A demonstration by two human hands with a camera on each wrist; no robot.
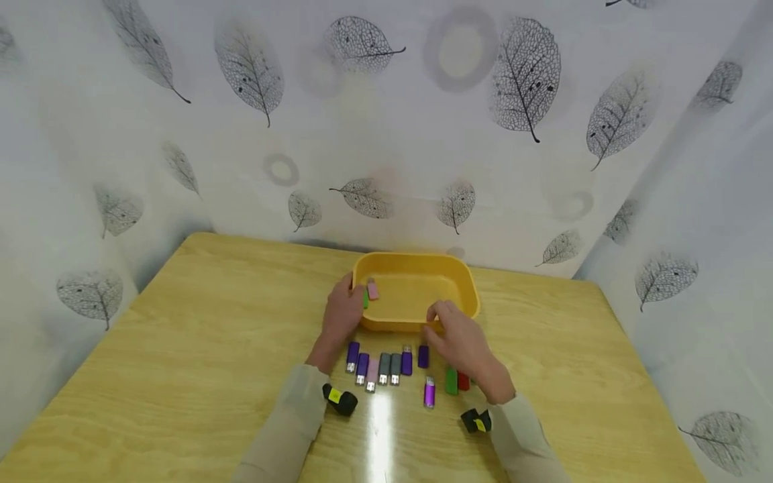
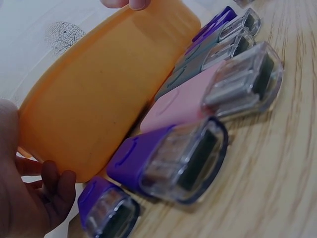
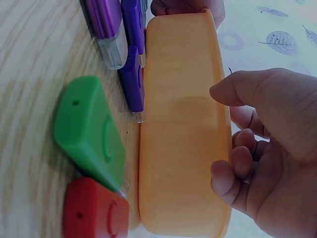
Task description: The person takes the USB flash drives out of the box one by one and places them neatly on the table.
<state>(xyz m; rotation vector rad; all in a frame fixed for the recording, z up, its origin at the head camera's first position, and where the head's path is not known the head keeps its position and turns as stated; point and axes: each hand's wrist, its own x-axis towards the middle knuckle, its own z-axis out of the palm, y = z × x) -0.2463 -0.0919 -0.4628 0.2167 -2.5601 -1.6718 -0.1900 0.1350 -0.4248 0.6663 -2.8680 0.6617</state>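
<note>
A yellow plastic tray [image 1: 417,326] stands near the back of the table. My left hand [image 1: 343,310] grips its left end, with the thumb at the rim. Over the front rim, right of the middle, is my right hand [image 1: 461,339]: its thumb lies against the outer wall and its bent fingers reach over the edge, pinching the rim. Inside the tray's left end lie a pink USB stick [image 1: 372,289] and a green one [image 1: 365,299], partly hidden by my left thumb. Below my right wrist, a green USB stick [image 3: 89,129] lies beside a red USB stick [image 3: 91,210].
In front of the tray runs a row of USB sticks: purple [image 1: 362,365], pink [image 2: 181,96], grey [image 1: 384,367] and more purple ones. A shiny purple USB stick [image 1: 429,392] lies nearer the table's front. Leaf-printed cloth [image 1: 386,134] hangs behind the wooden table [image 1: 229,322].
</note>
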